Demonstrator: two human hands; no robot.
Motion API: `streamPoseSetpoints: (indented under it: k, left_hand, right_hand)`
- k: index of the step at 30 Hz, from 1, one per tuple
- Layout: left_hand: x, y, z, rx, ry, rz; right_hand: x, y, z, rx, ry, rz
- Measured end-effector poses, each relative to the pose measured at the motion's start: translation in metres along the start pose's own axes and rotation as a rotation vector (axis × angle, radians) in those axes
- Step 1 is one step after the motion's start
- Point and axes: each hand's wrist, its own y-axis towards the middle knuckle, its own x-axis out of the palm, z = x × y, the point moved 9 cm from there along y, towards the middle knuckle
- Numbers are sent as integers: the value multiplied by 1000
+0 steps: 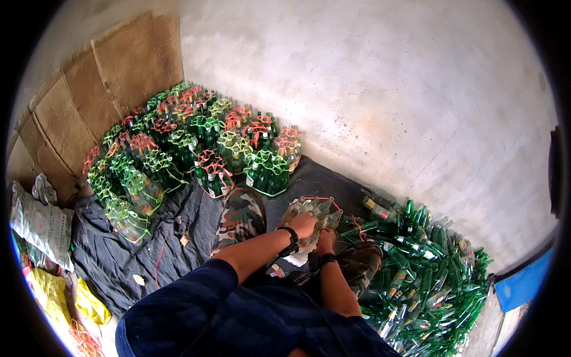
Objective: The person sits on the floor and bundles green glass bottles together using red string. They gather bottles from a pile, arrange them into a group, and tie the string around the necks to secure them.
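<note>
Between my knees stands a bundle of clear glass bottles (328, 207), with a red plastic cord (317, 197) running round the outside of their necks. Above the near part of this bundle is my left hand (304, 224), fingers curled; what lies inside them is hidden. Close by on the right, my right hand (326, 240) is closed at the bundle's near edge, on the red cord. Something white (299, 258) shows under the hands. Several bottle tops are covered by my hands.
Bundles of bottles tied with green and red cord (214, 129) fill the far left corner. Loose green and clear bottles (424, 285) are heaped at right. Black sheeting (174, 245) covers the floor. Sacks (42, 223) lie at left, by a brown panel (129, 62); a pale wall (357, 89) rises ahead.
</note>
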Motion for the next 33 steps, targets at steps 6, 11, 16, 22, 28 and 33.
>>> streamPoseSetpoints:
  k: [6, 11, 16, 22, 28, 33]
  left_hand:
    - [-9, -14, 4, 89, -81, 174]
    - [-26, -36, 12, 154, -25, 433]
    - [-23, -33, 15, 185, 45, 362]
    - [-24, -36, 17, 210, 112, 422]
    - [-24, -34, 13, 193, 103, 387]
    - [-26, -33, 10, 188, 53, 322]
  right_hand:
    - [-4, -27, -19, 44, -20, -25]
    - [0, -19, -14, 37, 68, -61]
    - [3, -26, -28, -82, 241, -152]
    - [2, -38, -22, 128, 433, -165]
    - [-16, -33, -24, 126, 129, 59]
    - [-20, -34, -54, -221, -66, 117]
